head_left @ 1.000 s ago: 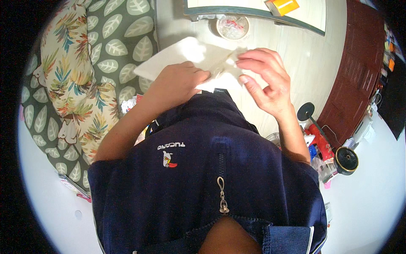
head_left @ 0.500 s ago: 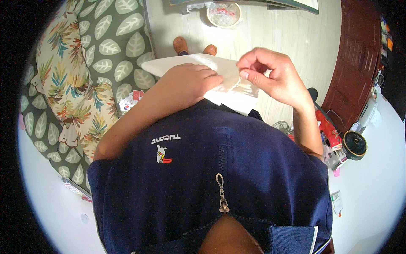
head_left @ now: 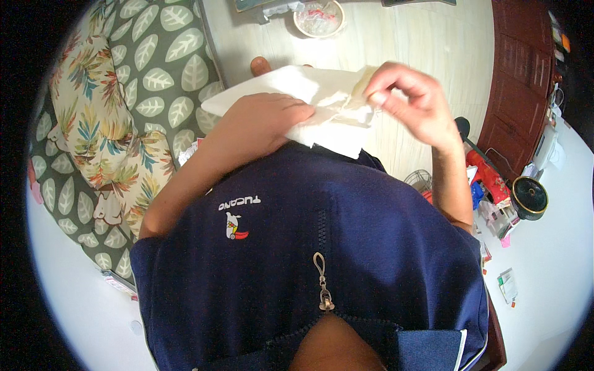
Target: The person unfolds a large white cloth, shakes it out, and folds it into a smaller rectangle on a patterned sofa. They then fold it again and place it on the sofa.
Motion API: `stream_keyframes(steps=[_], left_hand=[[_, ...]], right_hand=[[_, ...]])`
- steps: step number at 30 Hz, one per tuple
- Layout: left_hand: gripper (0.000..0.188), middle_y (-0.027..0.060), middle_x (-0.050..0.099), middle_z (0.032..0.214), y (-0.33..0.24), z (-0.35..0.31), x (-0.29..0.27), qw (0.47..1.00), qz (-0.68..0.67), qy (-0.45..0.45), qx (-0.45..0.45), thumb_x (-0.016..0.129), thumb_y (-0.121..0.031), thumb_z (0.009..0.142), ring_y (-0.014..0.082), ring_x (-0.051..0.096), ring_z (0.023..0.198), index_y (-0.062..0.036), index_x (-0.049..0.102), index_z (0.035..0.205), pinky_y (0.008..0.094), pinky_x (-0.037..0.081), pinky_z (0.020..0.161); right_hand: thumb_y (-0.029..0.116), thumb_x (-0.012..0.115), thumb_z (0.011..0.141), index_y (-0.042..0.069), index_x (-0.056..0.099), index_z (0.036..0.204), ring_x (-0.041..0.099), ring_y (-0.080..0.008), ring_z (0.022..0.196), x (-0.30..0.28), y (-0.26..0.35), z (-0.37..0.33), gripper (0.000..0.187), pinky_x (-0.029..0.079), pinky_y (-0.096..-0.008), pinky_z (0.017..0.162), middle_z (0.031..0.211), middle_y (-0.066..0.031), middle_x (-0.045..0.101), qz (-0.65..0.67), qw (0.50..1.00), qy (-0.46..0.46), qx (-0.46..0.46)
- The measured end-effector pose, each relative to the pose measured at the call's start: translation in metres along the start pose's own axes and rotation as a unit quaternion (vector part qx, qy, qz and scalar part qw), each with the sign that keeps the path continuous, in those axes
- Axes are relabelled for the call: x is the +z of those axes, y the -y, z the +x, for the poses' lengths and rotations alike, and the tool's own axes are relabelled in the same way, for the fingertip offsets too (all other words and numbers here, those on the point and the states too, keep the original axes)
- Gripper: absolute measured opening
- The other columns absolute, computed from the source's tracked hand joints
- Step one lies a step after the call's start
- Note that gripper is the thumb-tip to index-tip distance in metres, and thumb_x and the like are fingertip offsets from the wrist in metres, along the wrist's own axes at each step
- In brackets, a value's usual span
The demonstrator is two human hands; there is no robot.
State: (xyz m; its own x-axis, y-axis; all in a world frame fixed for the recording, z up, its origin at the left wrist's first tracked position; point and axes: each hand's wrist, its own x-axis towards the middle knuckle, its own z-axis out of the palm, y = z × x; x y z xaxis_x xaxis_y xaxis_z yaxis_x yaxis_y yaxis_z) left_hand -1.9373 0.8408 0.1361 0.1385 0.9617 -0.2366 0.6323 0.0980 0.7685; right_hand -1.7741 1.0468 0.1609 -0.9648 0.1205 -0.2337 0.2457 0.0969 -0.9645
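Note:
A white cloth-like sheet [head_left: 272,81] lies across my lap, brightly lit, with creases and a ragged edge on its right side. My left hand [head_left: 270,119] rests on the sheet's left part, its fingers laid out together over the surface, the thumb mostly hidden. At the sheet's right edge my right hand [head_left: 413,104] is closed in a pinch, slightly blurred. From its fingertips a thin, frayed cream strip [head_left: 361,86] runs down to the sheet. Whether the strip is part of the sheet or a separate piece I cannot tell.
To the left stands a sofa with a leaf-patterned cover [head_left: 158,78] and a floral cushion [head_left: 93,123]. A round bin [head_left: 318,20] with plastic in it is on the floor ahead. On the right are a dark red wooden door [head_left: 523,80] and a black round object [head_left: 529,198].
My right hand has moved a little right, drawing the cream strip outward from the sheet. My left hand stays on the sheet. The whole view has shifted slightly.

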Motion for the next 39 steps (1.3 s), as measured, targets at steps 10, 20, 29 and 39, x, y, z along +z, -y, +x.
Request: stream_keyframes(steps=[10,20,29,39], left_hand=[[0.043,0.0104,0.059,0.115,0.002,-0.013,0.000,0.981,-0.191,-0.025,-0.011,0.056,-0.004,0.073,0.0263,0.055,0.109,-0.0063,0.055,0.116,0.0332,0.041,0.094],[0.045,0.0080,0.061,0.111,0.005,-0.014,-0.012,0.970,-0.244,0.016,0.020,0.053,0.007,0.067,0.0258,0.056,0.105,-0.0083,0.059,0.110,0.0332,0.044,0.090],[0.044,0.0102,0.062,0.110,-0.003,-0.018,-0.022,0.980,-0.194,0.040,-0.006,0.051,0.005,0.069,0.0264,0.057,0.105,-0.0073,0.060,0.109,0.0345,0.042,0.093],[0.052,0.0075,0.063,0.109,-0.012,-0.003,-0.031,0.988,-0.155,0.017,0.018,0.048,0.010,0.061,0.0254,0.055,0.108,-0.0108,0.064,0.105,0.0362,0.040,0.094]], right_hand=[[0.033,0.047,0.092,0.005,0.061,0.100,0.059,-0.0186,0.076,-0.016,-0.040,-0.022,0.033,0.046,-0.0328,0.076,0.079,-0.0066,0.063,-0.191,0.975,0.017,0.108],[0.037,0.047,0.091,0.004,0.055,0.116,0.051,-0.0240,0.107,-0.006,-0.039,0.032,0.043,0.039,-0.0347,0.093,0.113,-0.0141,0.056,-0.157,0.987,-0.045,0.004],[0.050,0.030,0.092,0.004,0.044,0.127,0.041,-0.0322,0.122,0.024,-0.128,-0.038,0.059,0.031,-0.0364,0.102,0.128,-0.0200,0.046,-0.103,0.865,0.334,0.361],[0.057,0.051,0.081,0.000,0.043,0.127,0.049,-0.0264,0.111,0.053,-0.147,0.027,0.074,0.041,-0.0321,0.094,0.126,-0.0197,0.047,0.410,0.791,0.151,0.429]])
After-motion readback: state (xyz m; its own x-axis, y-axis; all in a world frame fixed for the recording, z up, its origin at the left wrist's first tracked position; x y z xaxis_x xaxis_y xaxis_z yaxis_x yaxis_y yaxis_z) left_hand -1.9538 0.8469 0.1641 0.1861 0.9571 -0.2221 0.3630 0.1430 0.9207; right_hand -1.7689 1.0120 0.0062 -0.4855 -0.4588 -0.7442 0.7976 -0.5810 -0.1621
